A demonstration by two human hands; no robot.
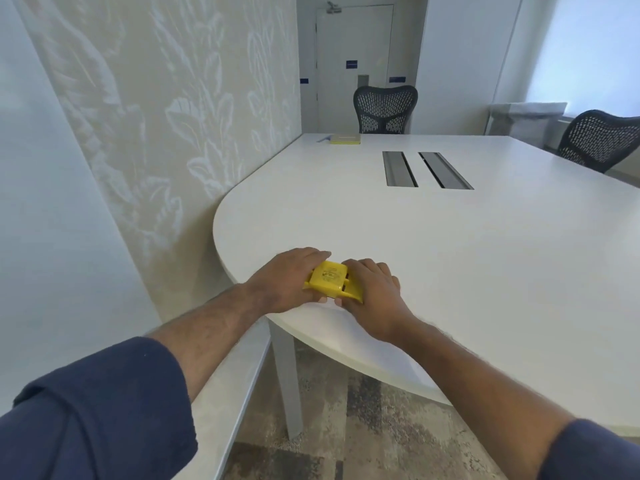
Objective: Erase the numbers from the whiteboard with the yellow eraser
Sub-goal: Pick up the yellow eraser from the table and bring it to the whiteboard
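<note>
A yellow eraser lies near the rounded front edge of the white table. My left hand grips its left side, fingers curled over the top. My right hand holds its right end, thumb underneath at the front. Both hands touch the eraser and rest on the tabletop. A pale glossy panel along the left edge may be the whiteboard; no numbers show on it.
Two dark cable slots sit in the table's middle. A yellow pad lies at the far edge. Two black mesh chairs stand beyond. A patterned wall and a low ledge run along the left.
</note>
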